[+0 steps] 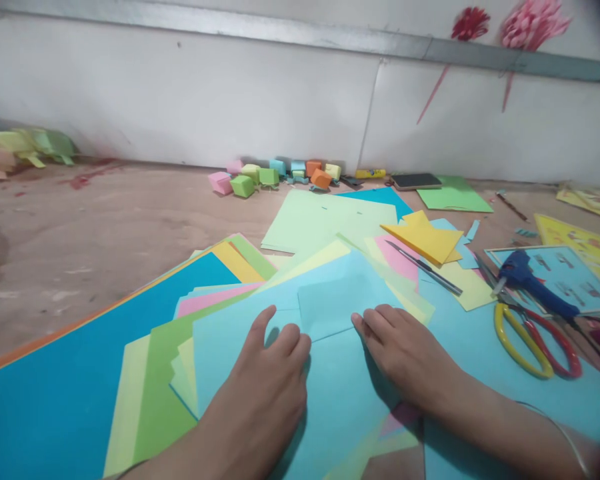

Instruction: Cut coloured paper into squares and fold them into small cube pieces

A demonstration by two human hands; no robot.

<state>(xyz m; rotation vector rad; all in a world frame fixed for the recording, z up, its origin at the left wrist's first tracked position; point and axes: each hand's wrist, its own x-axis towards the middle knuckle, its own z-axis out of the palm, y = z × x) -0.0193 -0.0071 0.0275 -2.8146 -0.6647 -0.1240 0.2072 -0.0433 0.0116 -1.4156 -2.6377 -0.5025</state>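
A small light blue paper piece (334, 303) lies on larger light blue sheets (240, 340) in front of me. My left hand (275, 373) rests by its lower left corner, thumb held apart and the other fingers curled on the paper; nothing shows between them. My right hand (405, 350) pinches the lower right edge of the small piece between thumb and fingers. Under the blue sheets, green, pink and yellow papers (165, 393) fan out to the left.
Scissors (525, 340), a blue glue gun (535, 283) and tweezers (425, 267) lie on the right. Yellow folded paper (425, 237) is beyond my right hand. Small paper cubes (269, 177) line the wall, near a yellow tube (371, 173).
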